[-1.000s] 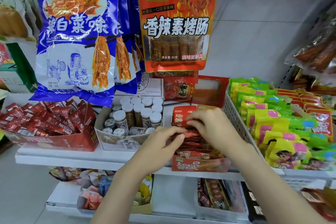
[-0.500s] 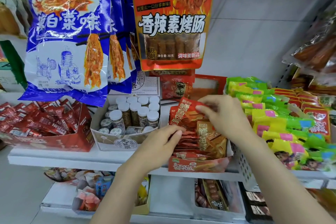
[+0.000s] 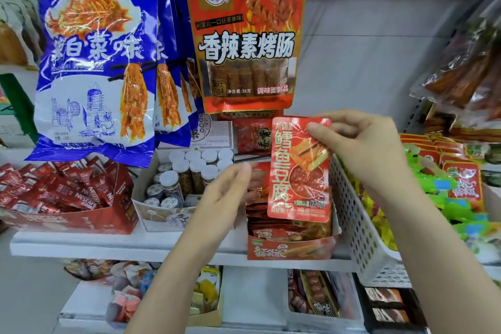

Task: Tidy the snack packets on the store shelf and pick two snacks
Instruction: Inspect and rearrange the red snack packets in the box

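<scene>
The right hand (image 3: 363, 149) pinches the top right corner of a flat, glossy red foil snack packet (image 3: 299, 171) with large white characters, thumb on the face and fingers behind, so its grip is clamped on the packet. The packet hangs upright in the air, just above the open red cardboard display box (image 3: 290, 249) of like packets on the white store shelf (image 3: 108, 244), at about 5 o'clock from the orange hanging bag (image 3: 245, 40).

The packet looks light and limp, with a slick film that could slide between fingertips; I judge the sealed top edge or a corner the surest hold, since the soft middle would crumple.

The left hand (image 3: 225, 195) has straight, relaxed fingers with its tips near the packets in the box, at 9 o'clock from the lifted one; it holds nothing.

Half a second ago the packet was tilted low over the stack with both hands down at the box; now it is raised clear and turned face-on.
</scene>
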The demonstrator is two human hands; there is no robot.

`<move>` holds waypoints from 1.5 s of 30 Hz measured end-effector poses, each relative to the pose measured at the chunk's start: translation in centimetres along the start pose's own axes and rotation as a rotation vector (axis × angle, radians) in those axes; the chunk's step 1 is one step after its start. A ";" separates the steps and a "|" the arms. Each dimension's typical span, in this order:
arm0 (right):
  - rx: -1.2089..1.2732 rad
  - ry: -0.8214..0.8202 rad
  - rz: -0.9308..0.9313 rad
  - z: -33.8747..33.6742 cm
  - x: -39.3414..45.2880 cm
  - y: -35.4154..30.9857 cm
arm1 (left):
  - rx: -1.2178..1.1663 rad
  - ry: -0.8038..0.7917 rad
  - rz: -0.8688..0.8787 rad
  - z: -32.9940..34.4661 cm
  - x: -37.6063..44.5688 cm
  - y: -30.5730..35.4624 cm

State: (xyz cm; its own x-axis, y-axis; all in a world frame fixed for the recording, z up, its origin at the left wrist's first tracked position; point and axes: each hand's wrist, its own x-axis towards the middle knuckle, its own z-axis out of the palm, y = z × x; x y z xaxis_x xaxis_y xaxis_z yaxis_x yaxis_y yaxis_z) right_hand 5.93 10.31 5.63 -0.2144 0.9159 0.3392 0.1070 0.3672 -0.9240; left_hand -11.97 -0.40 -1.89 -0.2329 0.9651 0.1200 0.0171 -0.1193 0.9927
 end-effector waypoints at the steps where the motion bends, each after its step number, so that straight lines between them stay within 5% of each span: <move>1: 0.036 -0.021 0.039 0.2 -0.1 0.2 | -0.038 -0.069 -0.012 0.3 -0.1 0.4; 12: 0.277 -0.119 0.209 0.7 -0.2 1.6 | -0.157 -0.075 -0.091 0.2 -0.8 1.2; 21: 0.534 -0.313 0.176 2.4 -1.3 0.5 | -0.812 -0.298 -0.338 2.2 -1.4 3.0; 31: 0.464 -0.438 0.299 1.9 -1.3 1.1 | -0.371 0.242 -0.181 1.5 -0.4 2.1; 45: 0.473 -0.399 0.330 1.8 -1.3 1.9 | -0.445 0.053 -0.307 0.9 -0.8 2.3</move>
State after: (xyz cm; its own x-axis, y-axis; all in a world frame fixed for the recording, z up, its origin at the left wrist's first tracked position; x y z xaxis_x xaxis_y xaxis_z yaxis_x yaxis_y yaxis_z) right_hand 4.69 9.51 3.15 -0.5930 0.8049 0.0206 -0.1871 -0.1129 -0.9758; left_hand -10.82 -1.24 0.35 -0.2110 0.9594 -0.1870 -0.4700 0.0682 0.8800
